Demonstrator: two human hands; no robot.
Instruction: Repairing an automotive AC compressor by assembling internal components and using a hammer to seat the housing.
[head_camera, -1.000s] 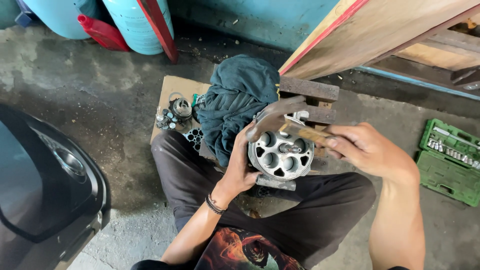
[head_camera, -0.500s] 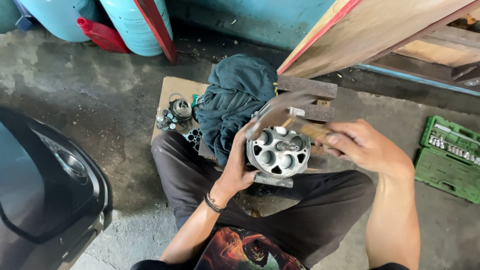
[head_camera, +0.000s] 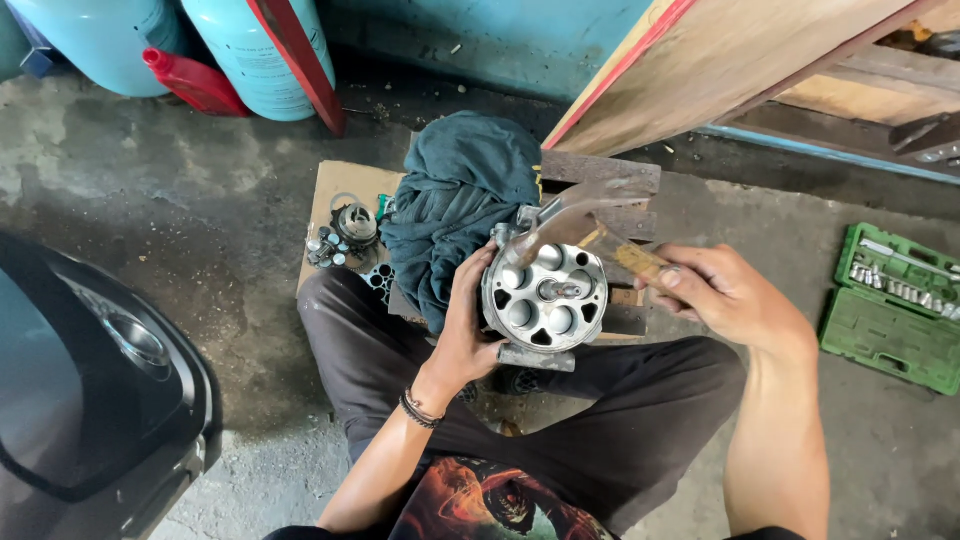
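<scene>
Left grip (head_camera: 470, 325) clamps the metal cylinder block (head_camera: 545, 297); right grip (head_camera: 725, 295) clamps a motion-blurred hammer (head_camera: 590, 225).

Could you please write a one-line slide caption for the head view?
Seated on concrete, left hand steadies a round metal housing while right hand holds a hammer over it.

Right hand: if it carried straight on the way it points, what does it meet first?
Likely the round metal cylinder block: the right hand points left along the hammer handle toward it, though depth is unclear.
</scene>
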